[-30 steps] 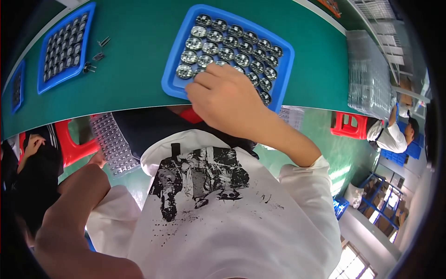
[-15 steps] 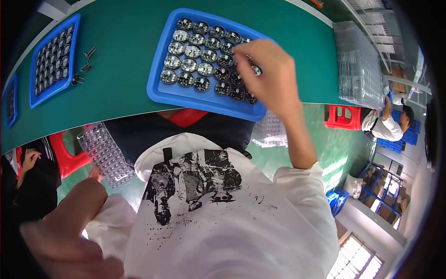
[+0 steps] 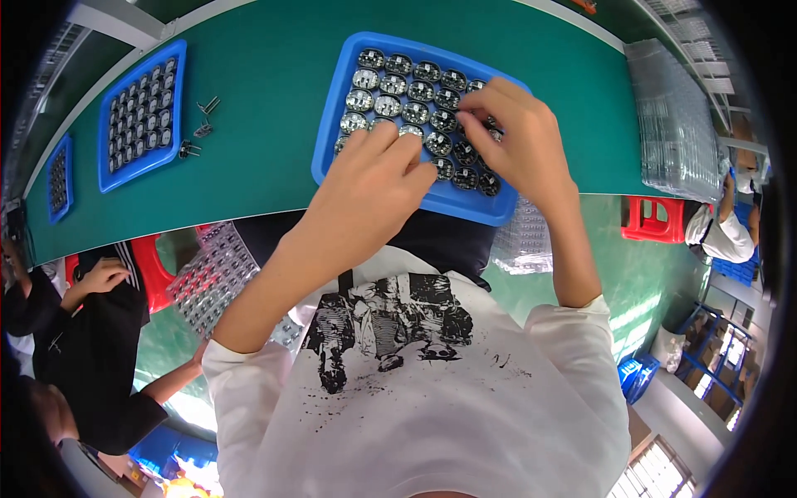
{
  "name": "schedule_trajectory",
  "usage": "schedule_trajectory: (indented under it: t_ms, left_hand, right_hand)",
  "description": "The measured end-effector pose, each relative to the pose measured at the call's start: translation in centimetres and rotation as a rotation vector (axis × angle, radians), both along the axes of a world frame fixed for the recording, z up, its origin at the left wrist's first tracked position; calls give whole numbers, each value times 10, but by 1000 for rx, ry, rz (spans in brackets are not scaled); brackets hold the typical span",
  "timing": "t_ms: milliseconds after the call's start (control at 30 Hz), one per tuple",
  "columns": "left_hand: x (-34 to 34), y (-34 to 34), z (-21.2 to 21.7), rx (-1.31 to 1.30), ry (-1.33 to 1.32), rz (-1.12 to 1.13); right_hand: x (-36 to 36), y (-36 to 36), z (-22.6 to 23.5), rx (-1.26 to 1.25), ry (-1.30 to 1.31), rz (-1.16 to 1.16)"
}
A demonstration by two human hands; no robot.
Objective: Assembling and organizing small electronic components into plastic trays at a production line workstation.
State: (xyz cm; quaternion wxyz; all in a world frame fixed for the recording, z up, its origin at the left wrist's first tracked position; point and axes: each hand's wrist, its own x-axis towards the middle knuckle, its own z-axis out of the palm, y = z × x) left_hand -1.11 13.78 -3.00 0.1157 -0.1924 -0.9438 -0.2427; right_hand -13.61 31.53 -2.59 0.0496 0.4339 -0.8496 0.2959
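Both my hands are over a blue plastic tray [image 3: 330,112] that holds rows of small round electronic modules [image 3: 421,90] with dark and silvery faces. My left hand [image 3: 372,178] is above the tray's front left part, fingers curled downward and covering several modules. Whatever is in its fingers is hidden. Over the tray's right side, my right hand [image 3: 521,139] has its thumb and forefinger drawn together close to the modules. I cannot make out what, if anything, is pinched there.
Two more blue trays of modules, one nearer [image 3: 116,177] and one farther left [image 3: 53,214], lie on the green table [image 3: 257,108]. Loose metal-pinned parts [image 3: 202,129] lie between. Clear plastic trays [image 3: 677,124] are stacked right. A seated person [image 3: 91,349] is at left; red stools [image 3: 653,220] stand beyond.
My left hand has come up from the lower left to the tray. My right hand stays over the tray's right side. The whole view has shifted, with the tray now farther right.
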Motion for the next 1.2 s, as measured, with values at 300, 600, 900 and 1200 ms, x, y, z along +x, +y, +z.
schedule_trajectory:
  t_ms: [300,600,900,1200]
  left_hand:
    - [-22,-4,-9,52,41,31]
    - [-45,2,-19,-48,46,-40]
    - [-45,-9,-7,102,-37,-80]
    - [-27,-19,7,143,-107,8]
  right_hand:
    - [41,16,-10,33,-8,171]
    - [45,11,-29,2,108,171]
    - [47,5,-31,33,186,153]
    - [13,12,-14,-136,73,19]
